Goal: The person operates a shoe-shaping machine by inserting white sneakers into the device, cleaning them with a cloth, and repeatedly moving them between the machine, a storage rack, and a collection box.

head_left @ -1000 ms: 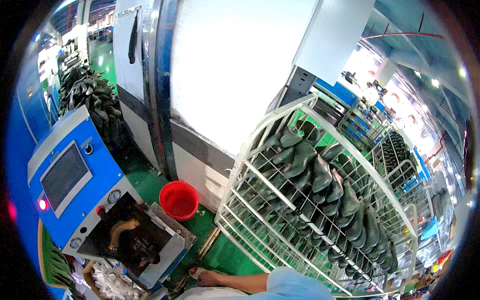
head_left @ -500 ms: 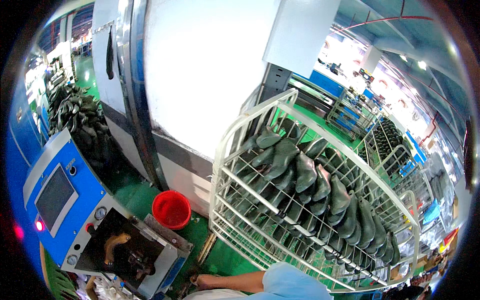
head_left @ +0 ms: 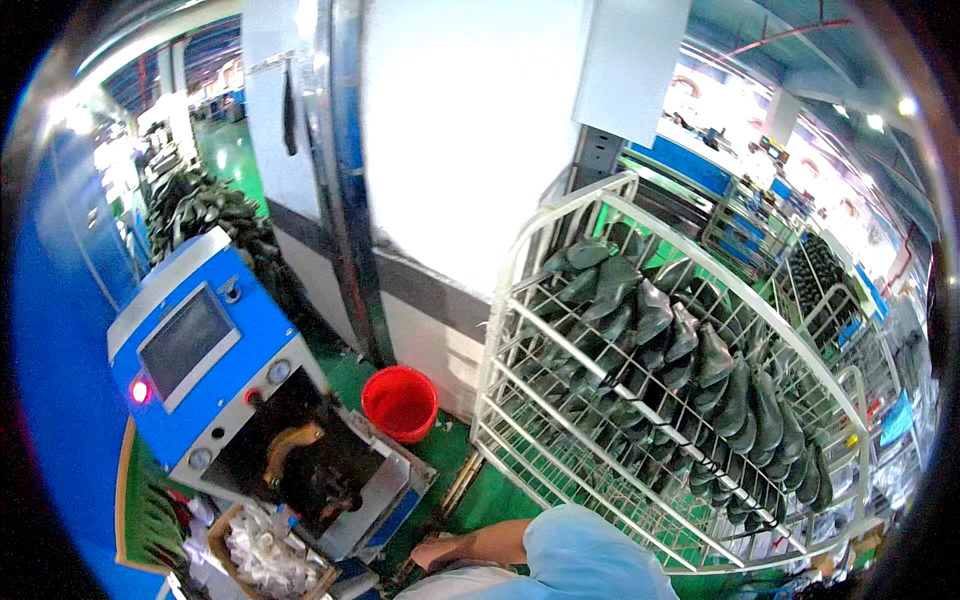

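Observation:
My right hand (head_left: 435,553) is low in the picture, at the end of a bare forearm reaching left from a light blue sleeve (head_left: 590,545). Its fingers look curled closed; what they hold, if anything, is blurred and cannot be made out. Brown rods (head_left: 462,482) lie on the floor just beyond it. To its left stands a blue machine (head_left: 255,335) with a dark screen, gauges and a lit red lamp. A brown curved piece (head_left: 290,447) sits in the machine's dark working opening. My left hand is out of sight.
A white wire rack (head_left: 640,487) on the right holds many dark shoe-shaped pieces (head_left: 740,410). Between rack and machine stands a red bucket (head_left: 400,405). A box of crumpled white pieces (head_left: 270,550) is below the machine. More dark pieces (head_left: 215,215) are heaped behind it.
The view has turned left, so the machine, bucket and rack appear farther right. My right hand has shifted slightly right and up in the picture, with its fingers still curled.

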`<act>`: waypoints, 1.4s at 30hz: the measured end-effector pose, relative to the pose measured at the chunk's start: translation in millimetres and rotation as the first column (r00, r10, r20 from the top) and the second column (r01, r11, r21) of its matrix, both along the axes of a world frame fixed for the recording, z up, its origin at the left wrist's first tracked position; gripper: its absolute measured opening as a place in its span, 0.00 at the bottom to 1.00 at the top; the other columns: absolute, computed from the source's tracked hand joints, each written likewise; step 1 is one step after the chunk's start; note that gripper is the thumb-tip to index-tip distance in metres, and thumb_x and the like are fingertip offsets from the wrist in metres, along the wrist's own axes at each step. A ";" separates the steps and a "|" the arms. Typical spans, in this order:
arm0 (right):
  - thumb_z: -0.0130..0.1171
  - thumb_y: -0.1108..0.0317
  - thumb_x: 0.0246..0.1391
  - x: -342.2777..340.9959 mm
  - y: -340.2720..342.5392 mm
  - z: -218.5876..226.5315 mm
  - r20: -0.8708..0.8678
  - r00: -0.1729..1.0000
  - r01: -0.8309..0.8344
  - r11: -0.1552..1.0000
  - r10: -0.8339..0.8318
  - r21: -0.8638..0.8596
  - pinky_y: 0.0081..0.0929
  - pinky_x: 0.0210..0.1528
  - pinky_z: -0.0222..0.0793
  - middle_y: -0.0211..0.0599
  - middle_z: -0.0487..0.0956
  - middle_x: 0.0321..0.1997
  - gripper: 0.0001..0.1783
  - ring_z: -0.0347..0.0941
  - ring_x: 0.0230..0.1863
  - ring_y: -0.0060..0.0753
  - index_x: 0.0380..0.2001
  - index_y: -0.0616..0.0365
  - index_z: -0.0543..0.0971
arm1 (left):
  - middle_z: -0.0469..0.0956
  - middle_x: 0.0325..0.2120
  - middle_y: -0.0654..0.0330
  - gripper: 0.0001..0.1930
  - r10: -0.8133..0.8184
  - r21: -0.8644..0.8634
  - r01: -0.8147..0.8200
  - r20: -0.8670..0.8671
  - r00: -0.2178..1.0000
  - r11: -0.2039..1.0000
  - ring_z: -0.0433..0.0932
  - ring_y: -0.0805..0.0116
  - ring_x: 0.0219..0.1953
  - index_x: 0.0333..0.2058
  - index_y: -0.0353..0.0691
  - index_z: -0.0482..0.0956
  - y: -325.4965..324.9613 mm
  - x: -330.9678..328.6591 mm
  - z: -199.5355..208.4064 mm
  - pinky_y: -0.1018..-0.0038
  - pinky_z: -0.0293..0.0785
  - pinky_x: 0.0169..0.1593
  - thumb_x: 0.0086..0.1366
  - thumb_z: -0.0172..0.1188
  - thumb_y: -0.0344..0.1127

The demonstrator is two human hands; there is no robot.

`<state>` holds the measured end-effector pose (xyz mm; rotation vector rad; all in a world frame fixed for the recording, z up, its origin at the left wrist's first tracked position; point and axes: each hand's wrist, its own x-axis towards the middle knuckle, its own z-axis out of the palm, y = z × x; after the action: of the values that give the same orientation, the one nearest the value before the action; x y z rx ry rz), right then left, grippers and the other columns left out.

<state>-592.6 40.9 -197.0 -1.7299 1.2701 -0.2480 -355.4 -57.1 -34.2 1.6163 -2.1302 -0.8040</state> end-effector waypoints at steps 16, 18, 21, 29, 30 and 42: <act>0.62 0.66 0.32 123.0 12.4 50.0 -0.238 0.908 -0.362 0.932 0.346 -0.025 0.45 0.28 0.67 0.46 0.73 0.20 0.10 0.70 0.23 0.45 0.15 0.63 0.76 | 0.77 0.29 0.50 0.14 0.014 0.021 -0.012 -0.103 0.995 1.000 0.75 0.52 0.29 0.45 0.38 0.77 30.7 91.9 -10.3 0.59 0.70 0.32 0.68 0.50 0.39; 0.62 0.66 0.32 127.7 14.6 49.7 -0.282 0.895 -0.372 0.927 0.344 -0.050 0.44 0.27 0.67 0.46 0.73 0.20 0.10 0.70 0.23 0.45 0.15 0.63 0.76 | 0.77 0.29 0.49 0.14 0.013 0.020 -0.011 -0.103 0.995 1.000 0.75 0.51 0.28 0.45 0.38 0.77 31.4 97.9 -10.6 0.59 0.70 0.32 0.68 0.50 0.39; 0.62 0.67 0.32 131.3 16.2 49.1 -0.346 0.878 -0.389 0.915 0.332 -0.108 0.43 0.27 0.68 0.45 0.73 0.20 0.10 0.70 0.23 0.45 0.16 0.63 0.76 | 0.77 0.29 0.49 0.13 0.010 0.015 -0.009 -0.103 0.995 1.000 0.75 0.50 0.28 0.45 0.38 0.77 33.9 101.3 -9.5 0.58 0.70 0.31 0.68 0.51 0.39; 0.59 0.67 0.35 107.3 32.6 29.5 -0.329 0.932 -0.284 0.872 0.152 -0.399 0.42 0.29 0.71 0.45 0.74 0.19 0.09 0.73 0.25 0.47 0.16 0.63 0.76 | 0.78 0.29 0.47 0.13 0.075 0.013 -0.074 -0.068 0.995 0.997 0.76 0.48 0.28 0.44 0.38 0.77 58.9 118.9 -7.8 0.57 0.70 0.31 0.68 0.51 0.39; 0.57 0.67 0.38 87.3 40.3 12.1 -0.087 0.992 -0.118 0.897 0.089 -0.425 0.40 0.30 0.72 0.45 0.74 0.18 0.09 0.74 0.26 0.49 0.16 0.63 0.76 | 0.78 0.29 0.47 0.13 0.072 0.021 -0.070 -0.076 0.995 0.997 0.76 0.48 0.28 0.44 0.38 0.77 63.8 115.7 -6.8 0.57 0.70 0.31 0.68 0.51 0.39; 0.55 0.71 0.44 61.2 -16.3 14.9 -0.381 0.820 -0.424 0.901 0.427 0.096 0.43 0.29 0.68 0.56 0.77 0.30 0.28 0.74 0.28 0.53 0.53 0.66 0.68 | 0.79 0.29 0.44 0.13 0.465 0.096 -0.463 -0.005 0.885 0.881 0.77 0.44 0.28 0.43 0.37 0.78 203.3 181.9 -24.1 0.55 0.70 0.31 0.67 0.52 0.38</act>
<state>-531.4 24.7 -182.1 -2.0728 1.1079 0.3890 -173.5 146.2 -58.3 2.0369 -1.5950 -0.7626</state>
